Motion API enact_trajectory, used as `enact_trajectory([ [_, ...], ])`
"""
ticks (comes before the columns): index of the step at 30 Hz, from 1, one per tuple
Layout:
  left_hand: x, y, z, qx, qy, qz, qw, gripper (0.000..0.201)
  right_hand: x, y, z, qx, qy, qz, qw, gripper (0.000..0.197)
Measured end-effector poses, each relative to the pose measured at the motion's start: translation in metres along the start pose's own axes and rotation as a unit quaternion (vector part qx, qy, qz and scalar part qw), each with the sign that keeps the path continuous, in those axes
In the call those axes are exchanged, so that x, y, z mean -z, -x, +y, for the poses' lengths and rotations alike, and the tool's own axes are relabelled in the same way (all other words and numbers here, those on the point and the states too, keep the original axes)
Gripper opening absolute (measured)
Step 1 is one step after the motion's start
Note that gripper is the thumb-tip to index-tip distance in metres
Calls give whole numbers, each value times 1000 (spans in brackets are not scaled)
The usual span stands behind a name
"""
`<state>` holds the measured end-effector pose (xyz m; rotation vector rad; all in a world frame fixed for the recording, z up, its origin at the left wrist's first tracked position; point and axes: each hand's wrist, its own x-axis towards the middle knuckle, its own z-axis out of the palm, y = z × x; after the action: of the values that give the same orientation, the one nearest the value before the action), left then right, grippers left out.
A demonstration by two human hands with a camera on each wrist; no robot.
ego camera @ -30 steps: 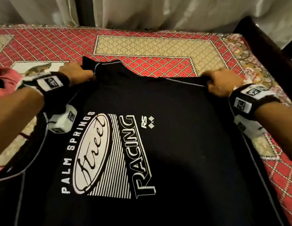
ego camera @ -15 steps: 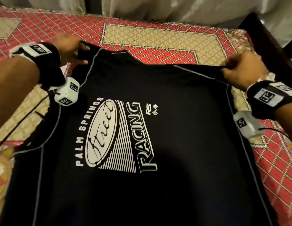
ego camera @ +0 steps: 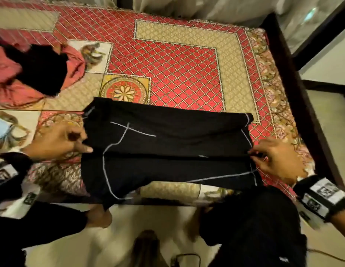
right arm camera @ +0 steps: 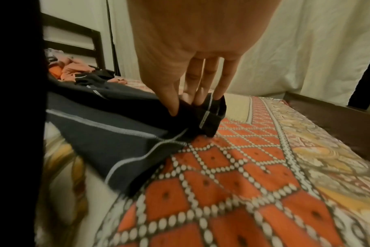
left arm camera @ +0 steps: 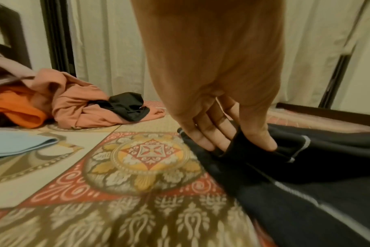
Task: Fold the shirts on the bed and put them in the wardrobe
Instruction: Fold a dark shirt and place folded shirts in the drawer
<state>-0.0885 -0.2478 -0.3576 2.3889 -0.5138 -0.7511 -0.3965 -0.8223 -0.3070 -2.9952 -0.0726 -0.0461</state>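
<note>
Red patterned bedspread [ego camera: 183, 74] is lying under the black shirt [ego camera: 167, 143], which we are folding near the bed's front edge. Our left hand [ego camera: 58, 140] and right hand [ego camera: 273, 158] are each pinching one end of the fold, keeping it straight.

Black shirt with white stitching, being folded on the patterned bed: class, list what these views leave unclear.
- Black shirt with white stitching: printed front faces away in all views.
- Its near edge: hangs off the patterned bedspread; dark clothing covers it in the right wrist view.
- Left hand, right hand: fingertips tucked into cloth folds.
- Pile of pink, orange and black clothes: blurred, count unclear.
- Wardrobe: out of view.
</note>
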Motion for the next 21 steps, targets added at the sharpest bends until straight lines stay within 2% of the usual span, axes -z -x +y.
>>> enact_trajectory([
  [1,-6,20,25,1,2,6,1000,34,-8,10,-1,1,-9,-12,1000,23],
  [2,-19,42,45,-3,12,-18,1000,35,-13,20,-5,-7,-21,-23,999,28],
  [3,-22,50,51,-15,11,-18,1000,36,-18,26,-5,-16,-29,-29,999,32],
  [8,-15,58,44,-40,13,7,999,35,-25,43,-2,-22,-47,-46,998,30],
  [11,-9,66,46,-55,-19,1,998,37,-22,54,-2,-33,-63,-48,996,25],
  [13,-11,70,45,-62,-77,2,995,37,-24,61,-7,-28,-77,-50,995,17],
  [16,-23,75,43,-54,-145,-64,986,27,-36,70,-7,3,-62,-112,992,19],
  [19,-29,74,60,-48,-264,-123,955,28,-41,70,1,-15,-44,-164,985,22],
  [21,-22,74,82,-4,-337,-167,927,35,-30,62,-2,-12,-50,-213,976,22],
])
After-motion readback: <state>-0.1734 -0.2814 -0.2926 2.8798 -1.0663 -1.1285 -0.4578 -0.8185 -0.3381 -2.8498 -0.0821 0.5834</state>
